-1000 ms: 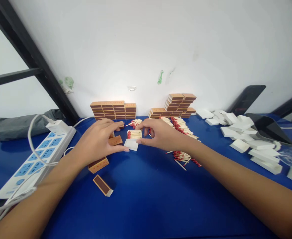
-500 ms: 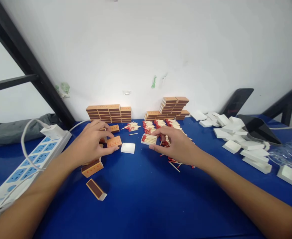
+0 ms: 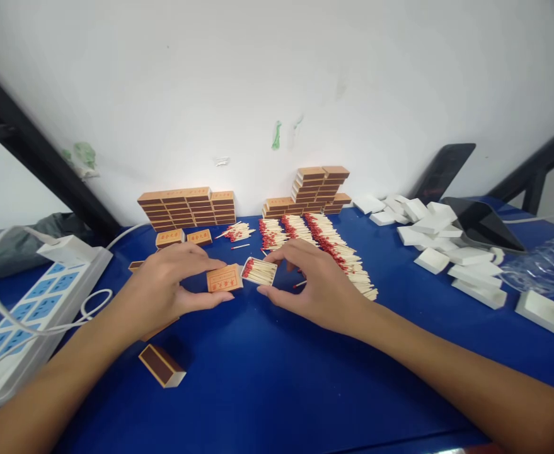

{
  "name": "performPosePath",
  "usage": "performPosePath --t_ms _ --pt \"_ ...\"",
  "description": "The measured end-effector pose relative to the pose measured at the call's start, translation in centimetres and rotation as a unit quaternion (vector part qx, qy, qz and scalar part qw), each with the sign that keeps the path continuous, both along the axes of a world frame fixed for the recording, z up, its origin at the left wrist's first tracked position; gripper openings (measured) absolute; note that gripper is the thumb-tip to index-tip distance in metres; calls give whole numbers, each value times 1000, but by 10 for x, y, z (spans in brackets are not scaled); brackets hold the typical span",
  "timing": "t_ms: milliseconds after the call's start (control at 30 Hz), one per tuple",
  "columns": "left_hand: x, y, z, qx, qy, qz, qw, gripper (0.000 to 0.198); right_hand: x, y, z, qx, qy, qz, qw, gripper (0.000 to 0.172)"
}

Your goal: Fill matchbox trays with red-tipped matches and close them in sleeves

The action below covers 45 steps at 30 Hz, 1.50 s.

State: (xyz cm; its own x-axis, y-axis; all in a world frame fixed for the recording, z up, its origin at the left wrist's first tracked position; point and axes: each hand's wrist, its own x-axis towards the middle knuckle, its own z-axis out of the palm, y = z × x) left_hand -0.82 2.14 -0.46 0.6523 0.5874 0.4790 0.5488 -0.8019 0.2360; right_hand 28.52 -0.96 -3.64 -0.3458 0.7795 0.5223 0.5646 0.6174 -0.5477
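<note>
Between thumb and fingers, my left hand (image 3: 175, 280) pinches an orange matchbox sleeve (image 3: 224, 279) with red lettering. My right hand (image 3: 309, 277) grips a small white matchbox tray (image 3: 259, 272) filled with red-tipped matches. The tray's left end is right beside the sleeve's right end; I cannot tell whether they touch. Behind my right hand lie rows of loose matches (image 3: 336, 249), partly covered by it. A smaller pile of matches (image 3: 239, 231) lies beyond the tray. Under and beside my left hand are more sleeves, one of them (image 3: 161, 366) lying nearer to me.
Stacked matchboxes stand along the wall at left (image 3: 186, 210) and right (image 3: 319, 192). White trays (image 3: 447, 233) are heaped on the right, near a black dustpan-like object (image 3: 482, 227) and a clear plastic bottle (image 3: 544, 268). A power strip (image 3: 35, 315) with white cables lies left.
My left hand has lifted a sleeve from the group on the left and brought it rightward. My right hand has moved the filled tray left to meet it. The view has shifted slightly.
</note>
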Motion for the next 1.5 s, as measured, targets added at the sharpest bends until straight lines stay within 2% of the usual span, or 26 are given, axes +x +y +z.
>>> performPosePath --t_ms 367,1200,1367,1500 --pt "4 0 0 -19 7 11 1000 42 4 -5 5 7 -13 38 999 26" --pt "5 0 -2 -44 23 -40 998 38 10 -3 8 -54 -3 118 992 32" --pt "6 -2 -1 -40 28 -42 998 40 7 -4 7 -60 -1 79 995 31" --pt "5 -3 -2 -16 18 -45 999 51 5 -4 6 -58 10 58 997 32"
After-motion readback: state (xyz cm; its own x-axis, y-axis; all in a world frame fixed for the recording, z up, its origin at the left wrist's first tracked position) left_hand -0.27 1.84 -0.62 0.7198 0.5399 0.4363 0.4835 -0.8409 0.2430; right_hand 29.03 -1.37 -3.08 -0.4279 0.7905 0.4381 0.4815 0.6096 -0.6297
